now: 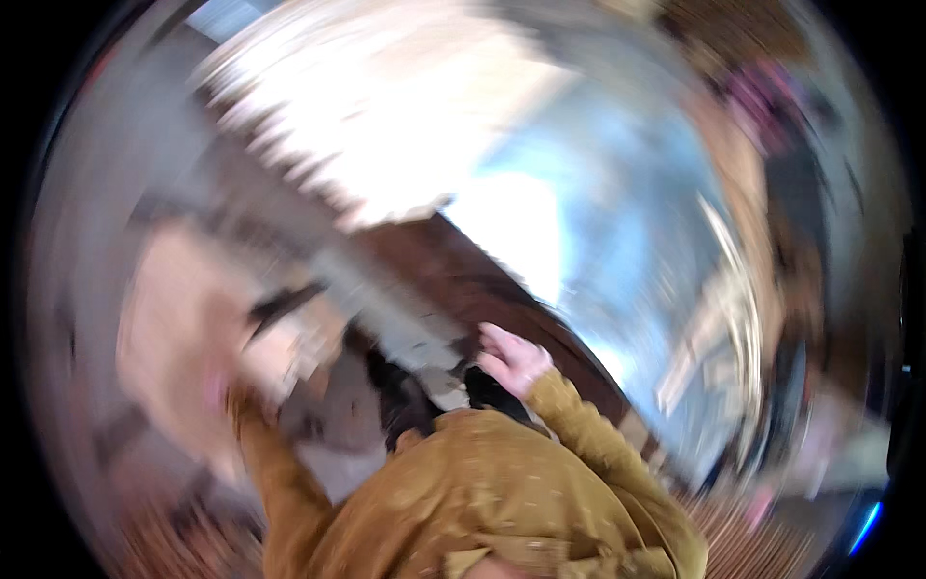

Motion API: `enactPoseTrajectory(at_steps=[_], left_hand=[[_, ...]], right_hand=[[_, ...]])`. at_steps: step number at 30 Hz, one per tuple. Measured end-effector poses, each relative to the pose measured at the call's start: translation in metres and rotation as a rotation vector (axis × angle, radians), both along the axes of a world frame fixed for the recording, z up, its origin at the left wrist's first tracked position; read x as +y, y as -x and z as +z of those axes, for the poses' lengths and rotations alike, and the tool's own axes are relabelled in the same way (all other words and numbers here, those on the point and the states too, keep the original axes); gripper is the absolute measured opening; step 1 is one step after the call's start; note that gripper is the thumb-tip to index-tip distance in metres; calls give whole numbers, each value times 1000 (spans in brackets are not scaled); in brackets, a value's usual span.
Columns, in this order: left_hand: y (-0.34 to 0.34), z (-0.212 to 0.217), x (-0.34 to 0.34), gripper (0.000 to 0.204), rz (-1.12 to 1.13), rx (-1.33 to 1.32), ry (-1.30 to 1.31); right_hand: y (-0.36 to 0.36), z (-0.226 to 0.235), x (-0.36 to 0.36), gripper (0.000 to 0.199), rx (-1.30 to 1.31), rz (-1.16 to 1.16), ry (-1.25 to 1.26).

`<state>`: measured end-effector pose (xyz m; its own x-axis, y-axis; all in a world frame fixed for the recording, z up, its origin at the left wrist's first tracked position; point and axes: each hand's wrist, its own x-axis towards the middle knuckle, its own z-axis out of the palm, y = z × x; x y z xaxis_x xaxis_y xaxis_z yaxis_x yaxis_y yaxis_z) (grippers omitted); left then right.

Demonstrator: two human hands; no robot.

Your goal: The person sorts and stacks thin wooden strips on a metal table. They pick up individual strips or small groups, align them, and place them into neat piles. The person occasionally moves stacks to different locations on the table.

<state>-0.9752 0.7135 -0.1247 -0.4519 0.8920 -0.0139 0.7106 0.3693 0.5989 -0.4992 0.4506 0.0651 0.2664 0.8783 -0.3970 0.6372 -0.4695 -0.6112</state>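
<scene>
My right hand (pixel 514 359) is in front of my body, beside the brown side (pixel 453 275) of a large table. Its fingers are curled in, and nothing shows in them. Motion smears my left hand (pixel 220 384), out at the left by a pale, board-like surface (pixel 164 318). Its fingers cannot be made out, nor whether it touches that surface. Mustard-coloured sleeves cover both my arms.
A big stack of pale boards (pixel 386 106) rests at the far side. The shiny bluish tabletop (pixel 617 193) stretches to the right, with light wooden strips (pixel 699 338) on it. A dark, blurred object (pixel 285 307) lies left of my legs.
</scene>
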Motion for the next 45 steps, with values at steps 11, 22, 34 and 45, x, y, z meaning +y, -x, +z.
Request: enactPoseTrajectory(at_steps=[11, 22, 34, 45], left_hand=[[-449, 99, -282, 26, -706, -868, 324], [-831, 123, -507, 50, -1480, -582, 903], [-841, 149, -484, 34, -871, -1352, 1332], [-840, 96, -318, 58, -625, -1509, 1239]], right_hand=[[-387, -52, -369, 86, -525, -1217, 552], [-451, -58, -440, 50, -285, -818, 300], [-554, -75, -392, 84, -442, -1325, 10], [-453, -60, -319, 94, 19, -1297, -405]])
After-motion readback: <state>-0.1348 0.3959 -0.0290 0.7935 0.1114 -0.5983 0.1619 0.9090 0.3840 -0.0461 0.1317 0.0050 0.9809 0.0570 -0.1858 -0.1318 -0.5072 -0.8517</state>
